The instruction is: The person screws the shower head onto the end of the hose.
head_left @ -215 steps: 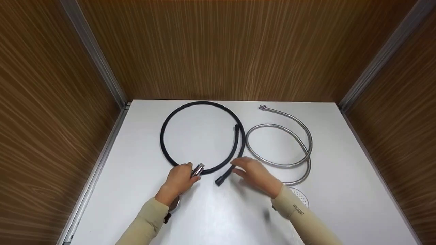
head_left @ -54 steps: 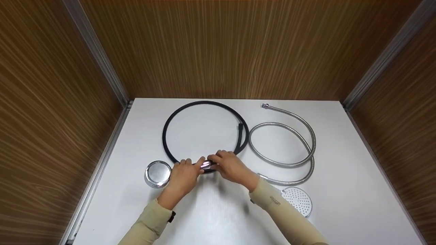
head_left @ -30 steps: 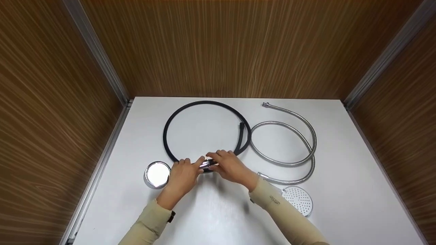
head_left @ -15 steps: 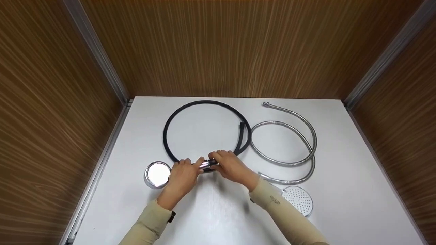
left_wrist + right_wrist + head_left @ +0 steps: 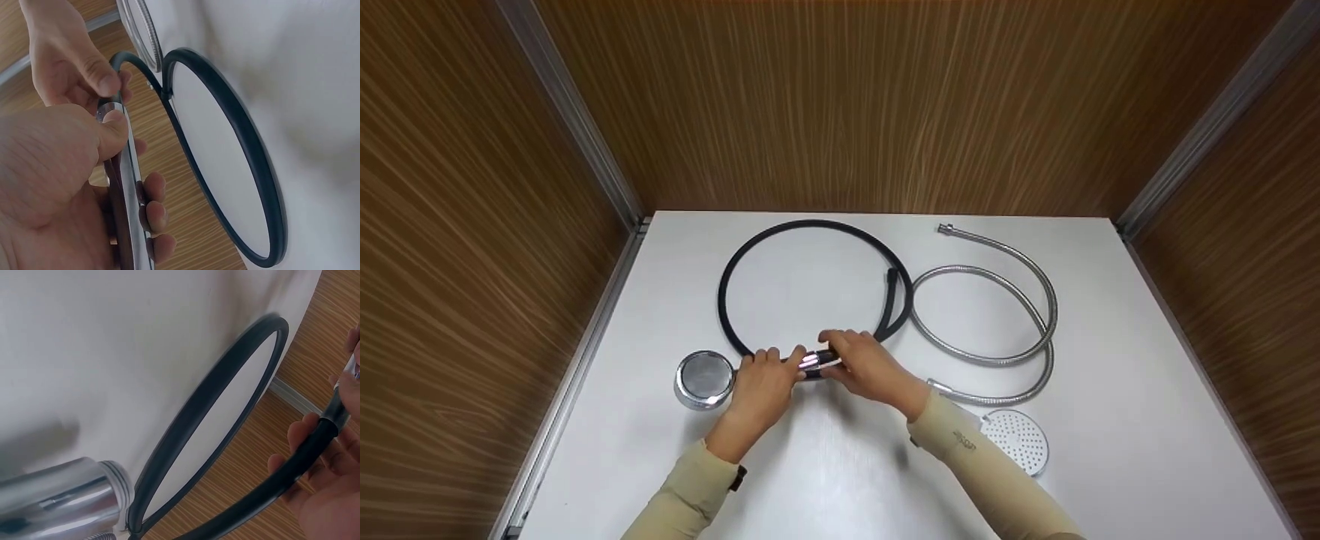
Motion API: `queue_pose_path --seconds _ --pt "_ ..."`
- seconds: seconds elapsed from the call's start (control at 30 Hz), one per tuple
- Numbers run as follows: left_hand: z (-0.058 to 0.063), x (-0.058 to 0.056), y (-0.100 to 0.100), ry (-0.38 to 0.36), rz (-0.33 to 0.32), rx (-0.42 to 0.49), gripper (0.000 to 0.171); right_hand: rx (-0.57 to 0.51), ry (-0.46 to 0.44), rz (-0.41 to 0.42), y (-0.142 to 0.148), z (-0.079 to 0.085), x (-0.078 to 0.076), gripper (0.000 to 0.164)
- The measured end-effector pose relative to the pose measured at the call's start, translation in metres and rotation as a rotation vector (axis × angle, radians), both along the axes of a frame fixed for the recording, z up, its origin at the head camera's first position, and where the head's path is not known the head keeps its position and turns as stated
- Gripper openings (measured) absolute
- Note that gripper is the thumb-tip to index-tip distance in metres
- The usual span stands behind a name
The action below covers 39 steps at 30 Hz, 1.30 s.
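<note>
My left hand [image 5: 763, 394] grips a chrome shower head [image 5: 705, 375] by its handle [image 5: 133, 197], with the round head out to the left of the hand. Fingers and thumb curl round the handle in the left wrist view. The right hand [image 5: 874, 367] pinches the end fitting [image 5: 336, 410] of a black shower hose [image 5: 810, 223], which meets the tip of the handle. The thread inside the joint is hidden. Both hands are raised over the near side of the hose's loop, and the hose's other end lies inside that loop.
A silver metal hose [image 5: 997, 362] lies coiled to the right on the white table [image 5: 825, 480]. In front of it rests a second shower head [image 5: 1016, 442] with a dotted white face, partly under the right forearm. Wood-grain panels [image 5: 840, 112] stand behind and at both sides.
Earlier the hose end was apart from the handle, with my right hand at it; since then both came together. Lately the right fingers shift slightly round the fitting, and the shower head tilts a little.
</note>
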<state>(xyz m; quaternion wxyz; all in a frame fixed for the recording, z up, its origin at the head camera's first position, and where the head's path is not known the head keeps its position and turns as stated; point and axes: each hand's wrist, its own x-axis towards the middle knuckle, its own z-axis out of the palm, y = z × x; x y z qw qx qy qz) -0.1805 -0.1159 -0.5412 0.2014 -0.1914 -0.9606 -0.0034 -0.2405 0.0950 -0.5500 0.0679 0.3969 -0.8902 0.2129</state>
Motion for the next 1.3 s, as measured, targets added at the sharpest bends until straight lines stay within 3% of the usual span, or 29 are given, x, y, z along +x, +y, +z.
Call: queue_pose_path --seconds 0.27,0.57,0.9,1.3 --pt "-0.0015 -0.0014 -0.0012 -0.026 -0.009 0.027 0.034 0.002 0.031 0.009 -0.0007 -0.0001 0.0002 0.027" --pt "-0.0003 -0.0013 -0.0021 -0.057 -0.006 0.026 0.033 0.057 0.041 0.014 0.0000 0.0019 0.0002 0.027" --pt "-0.0003 -0.0009 -0.0027 -0.001 -0.005 0.000 0.033 0.068 0.069 0.024 0.0011 0.0019 -0.0012 0.027" --pt "-0.0007 -0.0028 -0.0015 -0.043 -0.006 0.021 0.031 0.001 0.038 0.000 -0.0012 0.0017 -0.0008 0.027"
